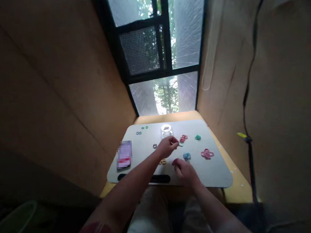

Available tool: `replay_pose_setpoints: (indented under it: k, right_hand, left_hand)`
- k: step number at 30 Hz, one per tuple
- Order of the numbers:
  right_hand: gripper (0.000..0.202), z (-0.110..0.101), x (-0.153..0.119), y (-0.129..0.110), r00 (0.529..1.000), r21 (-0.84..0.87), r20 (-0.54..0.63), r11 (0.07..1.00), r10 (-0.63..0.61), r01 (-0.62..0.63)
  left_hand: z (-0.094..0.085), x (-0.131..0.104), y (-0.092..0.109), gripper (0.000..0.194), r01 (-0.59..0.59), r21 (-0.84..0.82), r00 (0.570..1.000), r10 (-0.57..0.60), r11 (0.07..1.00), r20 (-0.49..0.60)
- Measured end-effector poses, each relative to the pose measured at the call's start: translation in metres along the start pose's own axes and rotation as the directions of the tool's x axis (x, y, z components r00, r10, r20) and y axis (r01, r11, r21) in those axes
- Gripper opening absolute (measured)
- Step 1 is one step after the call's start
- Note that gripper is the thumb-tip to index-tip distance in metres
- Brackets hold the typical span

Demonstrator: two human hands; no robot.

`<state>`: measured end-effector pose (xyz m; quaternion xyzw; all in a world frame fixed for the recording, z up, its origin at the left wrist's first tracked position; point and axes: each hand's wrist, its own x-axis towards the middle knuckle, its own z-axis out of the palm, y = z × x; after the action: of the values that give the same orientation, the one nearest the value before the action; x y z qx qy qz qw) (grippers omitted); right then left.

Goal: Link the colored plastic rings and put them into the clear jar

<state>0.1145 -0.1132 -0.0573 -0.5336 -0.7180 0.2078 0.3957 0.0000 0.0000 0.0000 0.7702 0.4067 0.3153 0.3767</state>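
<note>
My left hand [168, 146] reaches over the white table [144, 152] with its fingertips pinched on a small green hair tie [181, 145]. Just beyond the fingers lies a cluster of red hair ties [183, 138]. My right hand [184, 169] is closer to me, low over the table, its fingers curled; whatever they hold, if anything, is hidden. Near it is a bunch of blue hair ties [186, 156]. Some yellow hair ties [163, 161] are partly covered by my left forearm. Behind my left hand stands a clear round jar [166, 130].
Pink hair ties [207, 154] and a green bunch [197, 137] lie at right. A dark ring [155, 146] and several small rings [140, 133] are on the left, beyond a blurred purple packet [124, 155]. Wooden walls and a window [167, 91] enclose the table; a cable [246, 90] hangs right.
</note>
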Motion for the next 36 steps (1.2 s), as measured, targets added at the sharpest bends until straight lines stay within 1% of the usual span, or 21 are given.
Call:
replay_pose_setpoints:
  k: [4, 7, 9, 11, 13, 17, 23, 26, 29, 31, 33, 35, 36]
  right_hand:
    - [0.022, 0.001, 0.002, 0.002, 1.0, -0.057, -0.005, 0.998, -0.012, 0.011]
    - [0.021, -0.001, 0.004, 0.002, 1.0, -0.082, 0.019, 0.997, 0.015, -0.013]
    - [0.024, -0.003, 0.004, 0.001, 0.999, -0.076, 0.019, 0.997, 0.033, -0.032]
    - [0.025, -0.004, 0.004, 0.0, 0.999, -0.077, 0.036, 0.996, 0.04, -0.037]
    - [0.026, -0.005, 0.005, 0.0, 0.998, -0.084, 0.049, 0.996, 0.046, -0.041]
    - [0.026, -0.005, 0.006, 0.001, 0.997, -0.095, 0.055, 0.994, 0.051, -0.045]
    - [0.026, -0.005, 0.006, 0.0, 0.998, -0.115, 0.046, 0.993, 0.03, -0.024]
    - [0.026, -0.005, 0.006, -0.001, 0.998, -0.119, 0.043, 0.992, 0.043, -0.038]
    - [0.026, -0.006, 0.007, 0.0, 0.997, -0.117, 0.06, 0.992, 0.05, -0.042]
    - [0.026, -0.005, 0.006, 0.001, 0.996, -0.108, 0.073, 0.993, 0.045, -0.037]
    - [0.026, -0.005, 0.005, 0.001, 0.997, -0.091, 0.066, 0.995, 0.042, -0.036]
    - [0.025, -0.004, 0.003, 0.002, 0.998, -0.075, 0.054, 0.997, 0.037, -0.033]
    - [0.023, -0.004, 0.002, 0.002, 0.998, -0.066, 0.056, 0.998, 0.026, -0.022]
  left_hand:
    - [0.017, 0.042, 0.003, 0.02, 0.004, 0.057, 0.997, -0.008, 0.998, 0.076]
    - [0.03, 0.07, 0.006, 0.018, 0.012, 0.089, 0.994, -0.022, 0.996, 0.106]
    - [0.039, 0.086, 0.009, 0.019, 0.042, 0.117, 0.989, -0.058, 0.992, 0.135]
    - [0.046, 0.099, 0.012, 0.021, 0.085, 0.163, 0.98, -0.113, 0.983, 0.166]
    - [0.053, 0.11, 0.015, 0.023, 0.098, 0.254, 0.972, -0.148, 0.962, 0.183]
    - [0.064, 0.127, 0.019, 0.02, 0.045, 0.416, 0.976, -0.128, 0.908, 0.174]
    - [0.072, 0.135, 0.024, 0.02, -0.021, 0.537, 0.981, -0.085, 0.843, 0.172]
    - [0.073, 0.135, 0.028, 0.02, -0.059, 0.59, 0.981, -0.062, 0.805, 0.183]
    - [0.071, 0.136, 0.035, 0.02, -0.1, 0.61, 0.977, -0.038, 0.786, 0.209]
    - [0.067, 0.134, 0.041, 0.023, -0.122, 0.61, 0.977, -0.013, 0.783, 0.213]
    - [0.057, 0.129, 0.044, 0.025, -0.138, 0.611, 0.98, 0.017, 0.779, 0.201]
    - [0.042, 0.117, 0.044, 0.025, -0.165, 0.618, 0.98, 0.059, 0.769, 0.188]
    - [0.032, 0.109, 0.041, 0.024, -0.21, 0.618, 0.974, 0.109, 0.757, 0.197]
